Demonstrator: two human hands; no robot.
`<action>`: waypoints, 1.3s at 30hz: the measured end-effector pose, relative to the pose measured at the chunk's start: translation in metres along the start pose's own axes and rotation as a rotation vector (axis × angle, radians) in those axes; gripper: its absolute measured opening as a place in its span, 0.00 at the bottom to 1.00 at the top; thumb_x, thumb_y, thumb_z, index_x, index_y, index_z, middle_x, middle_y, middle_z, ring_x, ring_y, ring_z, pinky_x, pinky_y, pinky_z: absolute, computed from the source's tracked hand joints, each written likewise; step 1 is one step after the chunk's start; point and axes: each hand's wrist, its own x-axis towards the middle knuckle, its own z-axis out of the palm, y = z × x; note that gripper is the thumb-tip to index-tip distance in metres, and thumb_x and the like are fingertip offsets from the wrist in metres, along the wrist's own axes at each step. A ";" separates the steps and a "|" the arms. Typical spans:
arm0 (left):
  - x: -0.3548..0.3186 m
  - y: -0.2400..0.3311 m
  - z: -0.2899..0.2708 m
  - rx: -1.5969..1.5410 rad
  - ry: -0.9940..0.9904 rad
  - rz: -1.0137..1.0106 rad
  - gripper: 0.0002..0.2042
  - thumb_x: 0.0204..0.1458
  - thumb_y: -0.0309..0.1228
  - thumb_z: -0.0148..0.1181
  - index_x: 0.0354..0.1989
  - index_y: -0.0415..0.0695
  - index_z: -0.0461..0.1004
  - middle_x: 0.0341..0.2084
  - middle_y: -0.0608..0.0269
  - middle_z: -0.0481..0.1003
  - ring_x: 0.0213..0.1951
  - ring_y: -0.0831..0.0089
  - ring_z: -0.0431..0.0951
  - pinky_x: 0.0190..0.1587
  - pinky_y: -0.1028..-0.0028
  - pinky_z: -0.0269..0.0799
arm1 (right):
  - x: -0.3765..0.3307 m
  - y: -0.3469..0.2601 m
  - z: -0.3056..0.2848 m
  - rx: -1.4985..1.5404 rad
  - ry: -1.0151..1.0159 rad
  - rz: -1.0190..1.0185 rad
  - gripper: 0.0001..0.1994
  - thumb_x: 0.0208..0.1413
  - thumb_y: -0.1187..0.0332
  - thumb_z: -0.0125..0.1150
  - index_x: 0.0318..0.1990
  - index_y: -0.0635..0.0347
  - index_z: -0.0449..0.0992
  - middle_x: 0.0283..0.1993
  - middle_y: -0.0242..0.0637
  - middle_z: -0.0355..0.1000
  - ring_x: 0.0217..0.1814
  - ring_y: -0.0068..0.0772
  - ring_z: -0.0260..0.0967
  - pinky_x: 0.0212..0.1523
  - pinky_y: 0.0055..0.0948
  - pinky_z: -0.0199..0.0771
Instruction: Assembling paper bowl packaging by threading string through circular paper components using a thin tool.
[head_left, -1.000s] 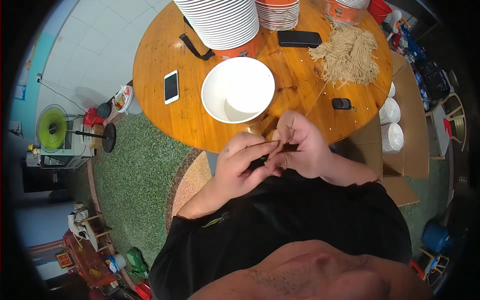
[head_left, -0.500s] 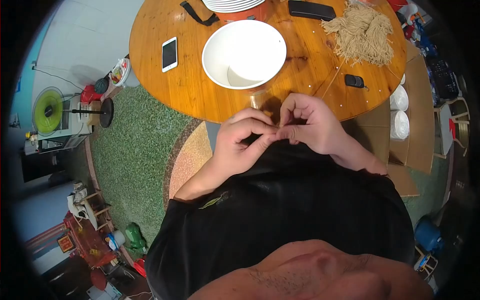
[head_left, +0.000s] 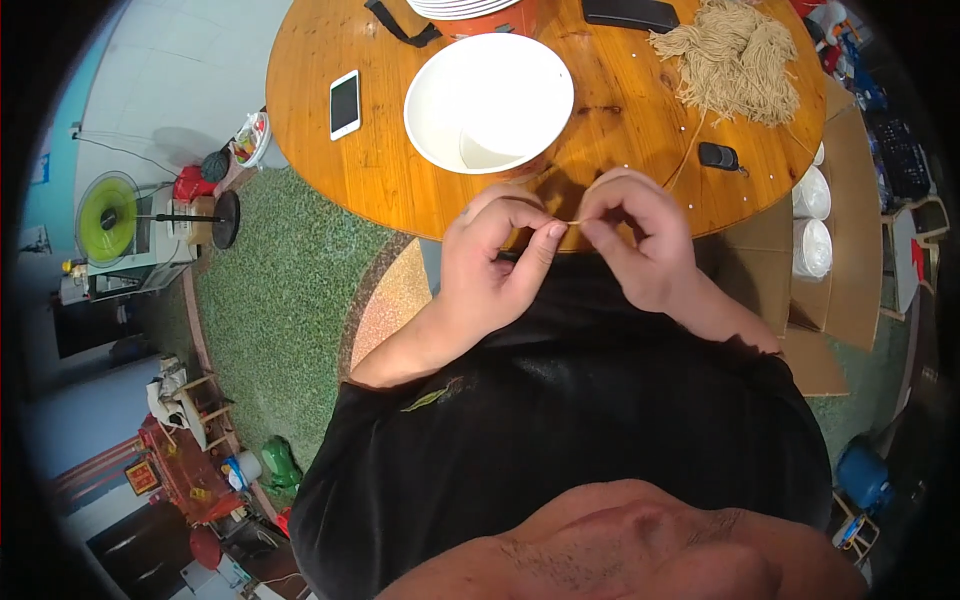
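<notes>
My left hand point(head_left: 495, 255) and my right hand point(head_left: 635, 240) meet at the near edge of a round wooden table point(head_left: 400, 170). Between their fingertips they pinch a thin tan string point(head_left: 573, 222), pulled short and taut. The string runs up from my right hand across the table toward a heap of tan strings point(head_left: 735, 60) at the back right. A large white bowl point(head_left: 490, 100) stands just beyond my hands.
A white phone point(head_left: 344, 103) lies left of the bowl. A dark phone point(head_left: 630, 12) and a stack of white plates point(head_left: 460, 6) sit at the far edge, a small black key fob point(head_left: 718, 155) at the right. Cardboard boxes point(head_left: 840, 240) stand right of the table.
My view has tilted down, so the table sits higher in the picture. My hands have drawn slightly apart, and the string is now stretched between the fingertips.
</notes>
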 end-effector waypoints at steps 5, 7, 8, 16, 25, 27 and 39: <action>0.060 0.018 0.002 0.373 0.066 0.403 0.19 0.44 0.31 0.77 0.42 0.37 0.78 0.35 0.54 0.78 0.38 0.55 0.79 0.42 0.63 0.75 | 0.003 0.029 -0.016 0.248 0.307 0.066 0.01 0.66 0.77 0.59 0.41 0.62 0.75 0.37 0.24 0.70 0.37 0.12 0.64 0.39 0.16 0.65; 0.081 0.023 0.014 0.529 0.040 0.335 0.23 0.47 0.36 0.75 0.48 0.35 0.77 0.36 0.50 0.78 0.39 0.54 0.79 0.44 0.62 0.75 | 0.011 0.039 -0.022 0.337 0.456 0.155 0.01 0.67 0.75 0.59 0.42 0.63 0.76 0.37 0.26 0.73 0.39 0.14 0.68 0.43 0.18 0.69; 0.086 0.017 0.019 0.528 0.039 0.338 0.23 0.47 0.36 0.75 0.48 0.35 0.77 0.36 0.50 0.78 0.39 0.54 0.79 0.44 0.62 0.75 | 0.014 0.047 -0.027 0.447 0.434 0.173 0.03 0.67 0.73 0.60 0.42 0.63 0.77 0.38 0.29 0.76 0.41 0.18 0.72 0.46 0.19 0.71; 0.076 0.008 0.008 0.782 -0.276 -0.025 0.07 0.57 0.32 0.63 0.39 0.43 0.81 0.26 0.45 0.78 0.32 0.44 0.80 0.34 0.54 0.75 | 0.029 0.066 -0.014 0.538 0.405 0.212 0.06 0.68 0.72 0.59 0.46 0.64 0.77 0.44 0.37 0.79 0.46 0.25 0.77 0.54 0.26 0.76; 0.057 0.004 -0.020 0.572 -0.233 -0.231 0.12 0.53 0.33 0.67 0.44 0.44 0.81 0.24 0.58 0.81 0.29 0.56 0.83 0.32 0.60 0.77 | 0.026 0.067 0.030 0.491 0.308 0.231 0.06 0.68 0.73 0.57 0.45 0.66 0.77 0.46 0.36 0.78 0.49 0.26 0.76 0.56 0.28 0.76; 0.056 0.004 -0.018 0.600 -0.233 -0.191 0.13 0.54 0.34 0.68 0.46 0.44 0.81 0.23 0.60 0.81 0.28 0.59 0.84 0.32 0.62 0.78 | 0.028 0.065 0.035 0.468 0.343 0.254 0.06 0.67 0.73 0.58 0.45 0.67 0.77 0.46 0.36 0.78 0.49 0.26 0.76 0.56 0.28 0.76; 0.056 -0.001 -0.010 0.625 -0.262 -0.155 0.12 0.55 0.35 0.68 0.45 0.45 0.81 0.25 0.61 0.82 0.29 0.59 0.84 0.33 0.63 0.79 | 0.030 0.071 0.042 0.378 0.469 0.144 0.05 0.64 0.73 0.62 0.40 0.66 0.80 0.31 0.23 0.74 0.31 0.08 0.66 0.32 0.14 0.65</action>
